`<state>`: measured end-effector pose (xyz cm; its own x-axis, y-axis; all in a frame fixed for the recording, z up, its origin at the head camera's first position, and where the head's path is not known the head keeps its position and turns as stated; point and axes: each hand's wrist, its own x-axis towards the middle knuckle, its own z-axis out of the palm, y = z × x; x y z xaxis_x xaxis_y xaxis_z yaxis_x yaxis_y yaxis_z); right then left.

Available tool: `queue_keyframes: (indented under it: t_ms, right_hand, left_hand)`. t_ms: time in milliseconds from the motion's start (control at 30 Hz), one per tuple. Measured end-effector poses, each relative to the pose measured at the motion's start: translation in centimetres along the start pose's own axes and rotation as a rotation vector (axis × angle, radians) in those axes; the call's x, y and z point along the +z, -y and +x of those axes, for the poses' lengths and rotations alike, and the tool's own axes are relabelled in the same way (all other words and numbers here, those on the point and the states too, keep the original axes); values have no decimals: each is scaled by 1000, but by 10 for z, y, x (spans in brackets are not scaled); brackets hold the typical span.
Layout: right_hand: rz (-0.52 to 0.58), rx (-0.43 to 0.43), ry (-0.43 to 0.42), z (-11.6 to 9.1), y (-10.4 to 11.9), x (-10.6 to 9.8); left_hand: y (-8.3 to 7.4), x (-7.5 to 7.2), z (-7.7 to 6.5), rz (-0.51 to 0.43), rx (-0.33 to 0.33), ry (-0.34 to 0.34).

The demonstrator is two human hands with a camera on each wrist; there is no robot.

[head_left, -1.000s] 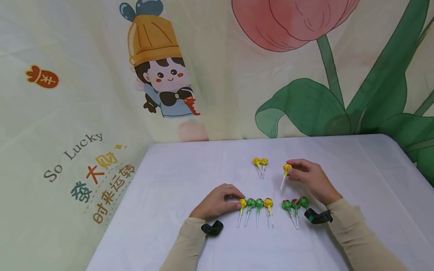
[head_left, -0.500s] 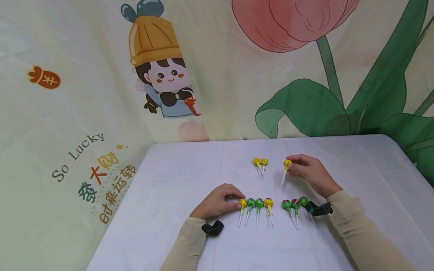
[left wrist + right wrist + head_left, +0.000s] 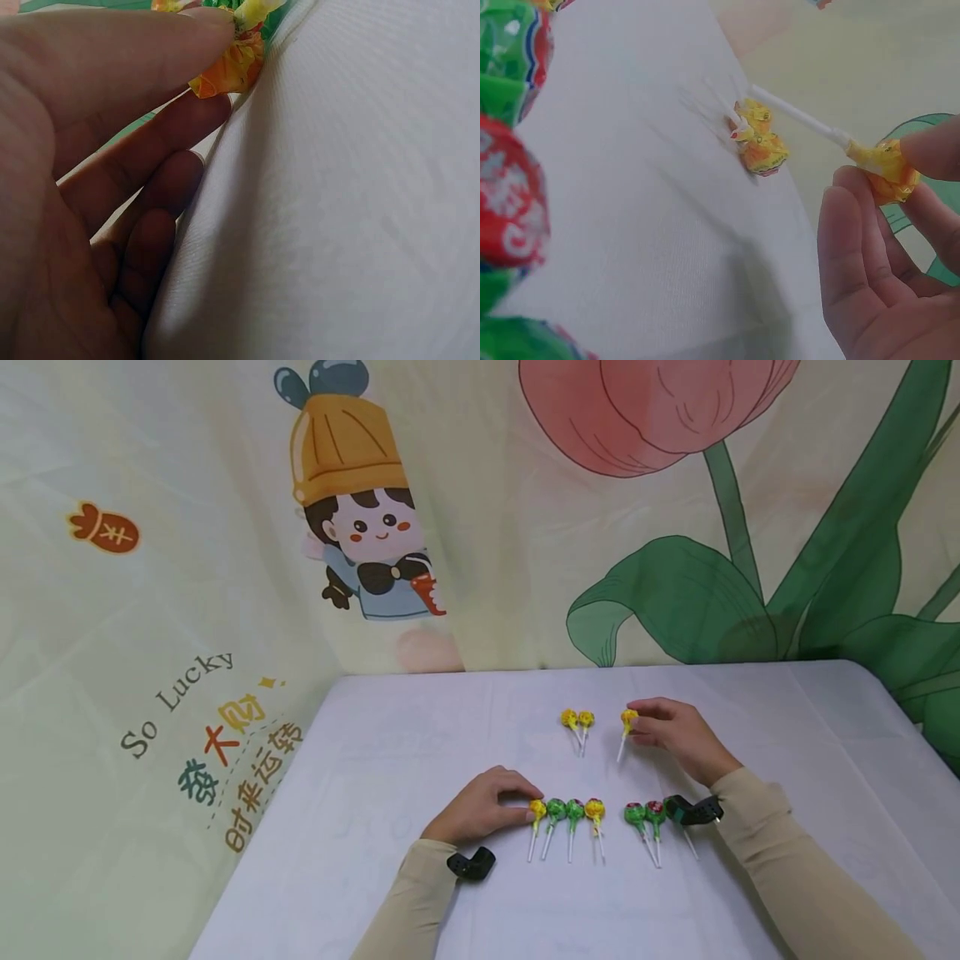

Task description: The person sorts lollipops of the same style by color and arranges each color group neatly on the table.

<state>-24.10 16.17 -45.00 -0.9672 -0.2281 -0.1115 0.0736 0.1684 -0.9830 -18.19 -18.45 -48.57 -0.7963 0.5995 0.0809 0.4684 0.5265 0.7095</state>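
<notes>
Yellow lollipops (image 3: 628, 718) (image 3: 537, 808) in both hands (image 3: 480, 808) (image 3: 684, 739); the backdrop (image 3: 495, 510) reads “So Lucky.”

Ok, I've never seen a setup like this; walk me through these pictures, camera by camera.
There is no machine, only a person's bare hands: the left grip and the right grip. The wide picture comes from a head-worn camera; the close-ups from black wrist cameras. On the white table lie two yellow lollipops at the back, a front row of four, and, to its right, a few green lollipops, one partly hidden. The left grip pinches the row's leftmost yellow lollipop; the right grip holds another yellow lollipop by its wrapped head.
</notes>
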Motion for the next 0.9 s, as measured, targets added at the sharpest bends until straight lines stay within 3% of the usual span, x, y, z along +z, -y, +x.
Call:
queue_keyframes:
  t_ms: [533,900]
  right_hand:
    - [-49,51,0,16,-1,-1]
    - [-92,87,68,32,-4,-3]
  left_hand:
    - [-2,1,-1,6,-41,1]
    - [0,0,-1,6,-27,1]
